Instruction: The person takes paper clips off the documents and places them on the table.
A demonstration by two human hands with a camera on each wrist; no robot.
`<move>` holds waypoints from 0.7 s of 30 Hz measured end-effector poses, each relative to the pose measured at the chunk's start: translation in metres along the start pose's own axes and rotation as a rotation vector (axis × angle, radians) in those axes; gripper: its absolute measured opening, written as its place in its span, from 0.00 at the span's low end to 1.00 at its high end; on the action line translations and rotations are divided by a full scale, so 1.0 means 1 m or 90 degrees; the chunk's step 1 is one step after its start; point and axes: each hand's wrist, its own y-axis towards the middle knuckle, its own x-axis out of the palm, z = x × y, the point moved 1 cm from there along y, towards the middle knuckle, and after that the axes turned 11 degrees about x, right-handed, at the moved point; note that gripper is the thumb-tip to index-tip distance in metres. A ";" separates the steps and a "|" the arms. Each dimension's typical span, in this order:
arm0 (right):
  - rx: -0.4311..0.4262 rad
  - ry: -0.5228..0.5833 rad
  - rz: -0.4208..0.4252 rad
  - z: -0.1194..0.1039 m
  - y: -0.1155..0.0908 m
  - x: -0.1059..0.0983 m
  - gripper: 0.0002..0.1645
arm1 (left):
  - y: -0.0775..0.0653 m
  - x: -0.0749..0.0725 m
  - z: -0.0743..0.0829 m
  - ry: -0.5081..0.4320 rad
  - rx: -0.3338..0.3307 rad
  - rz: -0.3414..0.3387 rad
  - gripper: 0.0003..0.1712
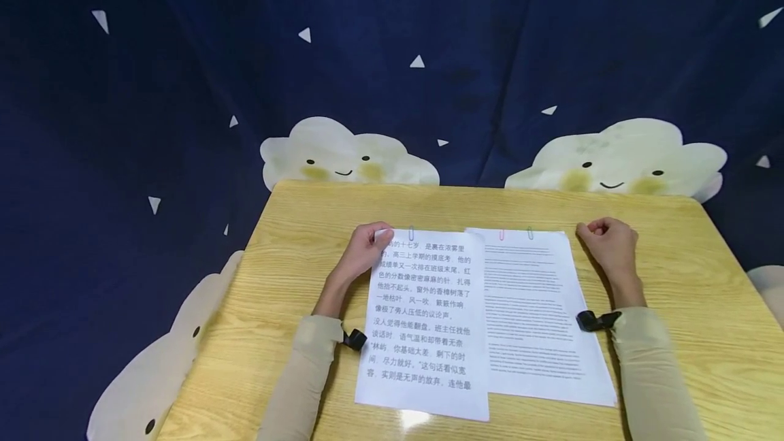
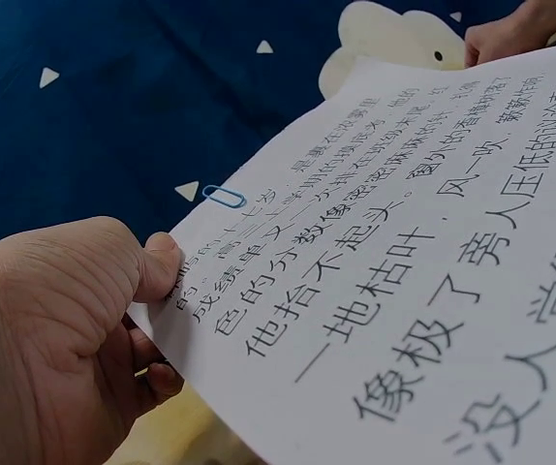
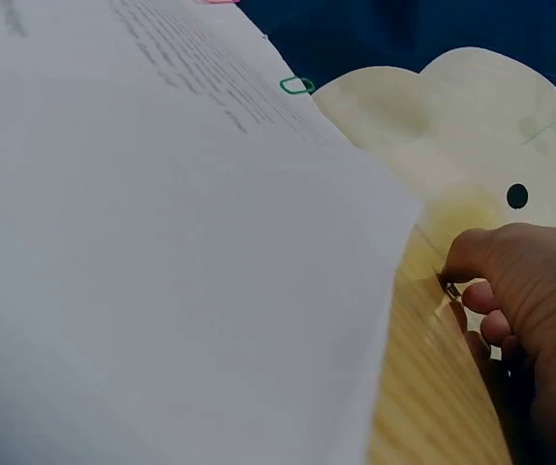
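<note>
My left hand pinches the top left corner of a stack of paper with large printed Chinese text, thumb on top and fingers beneath. On this stack's top edge sits a blue paper clip. To its right lies a second stack in small print, partly covered by the first. Its top edge carries a pink paper clip and a green paper clip. Just right of that stack, my right hand is curled low over the table, its thumb and forefinger pinching a small dark looped thing.
The wooden table extends on both sides of the papers. Behind it hangs a dark blue curtain with white triangles and smiling clouds. Each wrist wears a small black camera, the left camera beside the paper's edge and the right camera over the second stack.
</note>
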 end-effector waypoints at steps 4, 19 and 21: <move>0.018 0.002 -0.001 -0.001 -0.004 0.003 0.20 | -0.003 -0.001 -0.001 0.005 0.001 -0.006 0.14; 0.013 0.060 0.058 -0.006 0.000 -0.002 0.21 | 0.004 0.003 0.002 0.018 0.033 -0.025 0.15; -0.002 0.069 0.074 -0.009 0.000 -0.002 0.19 | 0.003 0.003 0.001 0.016 0.033 -0.025 0.15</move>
